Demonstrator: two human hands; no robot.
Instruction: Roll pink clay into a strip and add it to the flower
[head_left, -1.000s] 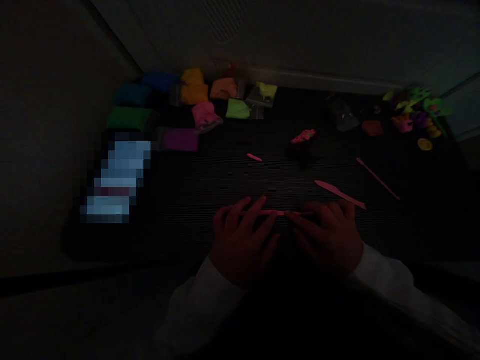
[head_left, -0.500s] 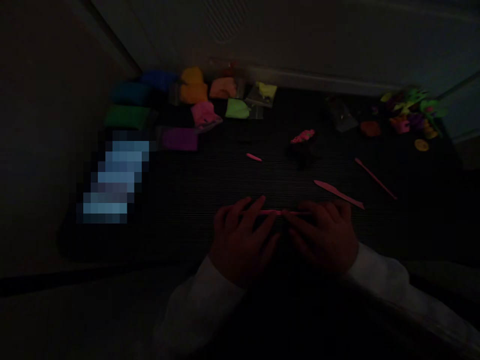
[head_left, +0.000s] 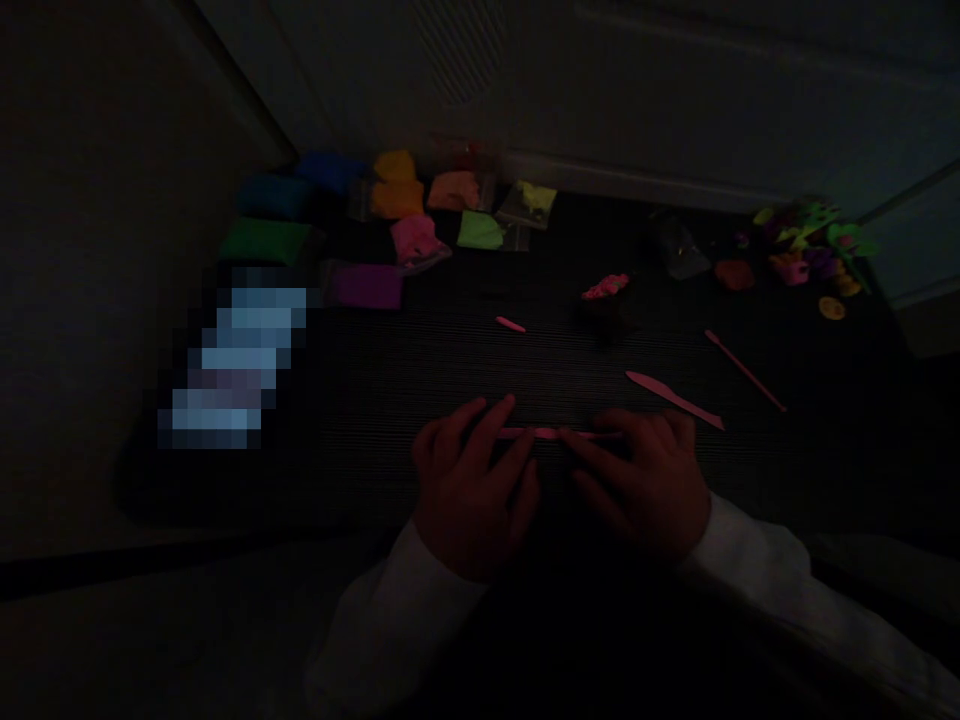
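A thin pink clay strand (head_left: 548, 434) lies sideways on the dark table, its ends partly covered by fingers. My left hand (head_left: 476, 490) rests over its left part, fingers stretched and spread. Over the right part lies my right hand (head_left: 649, 480), fingers extended, with a fingertip touching the strand near its middle. Beyond the hands sits a short pink clay piece (head_left: 511, 324). A pink plastic knife (head_left: 675, 400) lies just past my right hand, and a thin pink modelling stick (head_left: 745, 370) is farther right.
Bagged clay blocks line the back left, among them a purple pack (head_left: 367, 286) and a green pack (head_left: 266, 241). A blurred bright screen (head_left: 240, 360) is at the left. A dark object with pink bits (head_left: 606, 288) stands mid-table; colourful clay shapes (head_left: 817, 245) crowd the back right.
My left hand has shifted slightly left along the strand, away from my right hand. The whole view has moved a little, and the strand stays under both hands.
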